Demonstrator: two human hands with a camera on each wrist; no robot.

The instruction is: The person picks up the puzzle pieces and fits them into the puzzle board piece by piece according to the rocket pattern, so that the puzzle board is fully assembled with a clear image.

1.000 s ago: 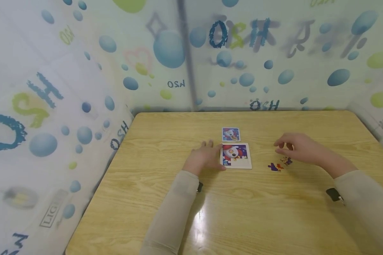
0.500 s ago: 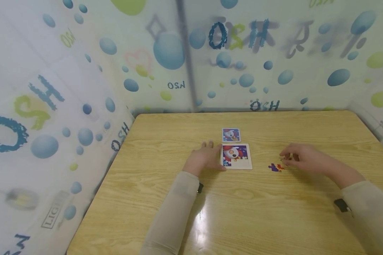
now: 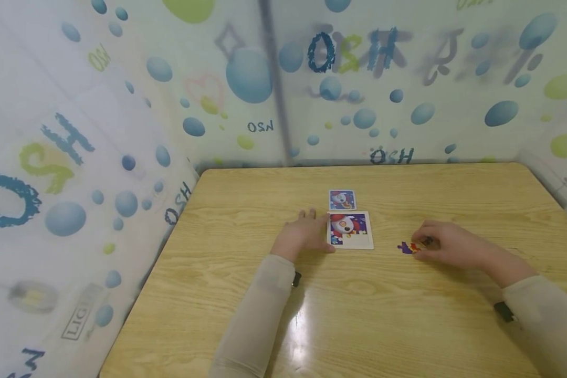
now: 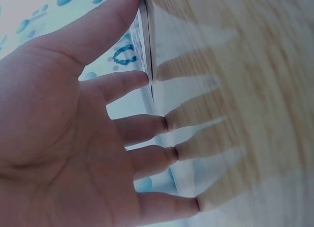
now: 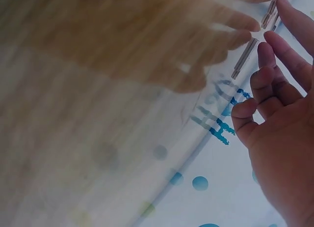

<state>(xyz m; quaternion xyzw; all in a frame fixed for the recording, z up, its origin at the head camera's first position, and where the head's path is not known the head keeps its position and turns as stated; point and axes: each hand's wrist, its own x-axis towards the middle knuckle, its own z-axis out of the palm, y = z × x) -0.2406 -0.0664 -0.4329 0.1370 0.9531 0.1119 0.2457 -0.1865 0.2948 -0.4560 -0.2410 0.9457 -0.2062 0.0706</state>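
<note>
My left hand (image 3: 304,235) rests on the table with fingers spread, thumb and index finger at the left edge of a square puzzle tray (image 3: 369,231). Its picture of a white character in red is partly filled in, with bare cream in the lower right. In the left wrist view, the fingertips touch the shiny tabletop. My right hand (image 3: 446,244) is low over the table, thumb and index finger pinching a jigsaw piece (image 3: 427,241), largely hidden by the hand. Right beside the fingertips lies another piece (image 3: 406,248), purple and orange.
Behind the tray lies a small picture card (image 3: 342,199) with the same character. The wood-grain table (image 3: 349,320) meets walls (image 3: 170,105) patterned with bubbles and letters at its back and left. Dark wrist devices (image 3: 504,311) are on both sleeves.
My right hand has come down toward me onto the jigsaw pieces, and its thumb and index finger have closed on one. The left hand and tray have stayed in place.
</note>
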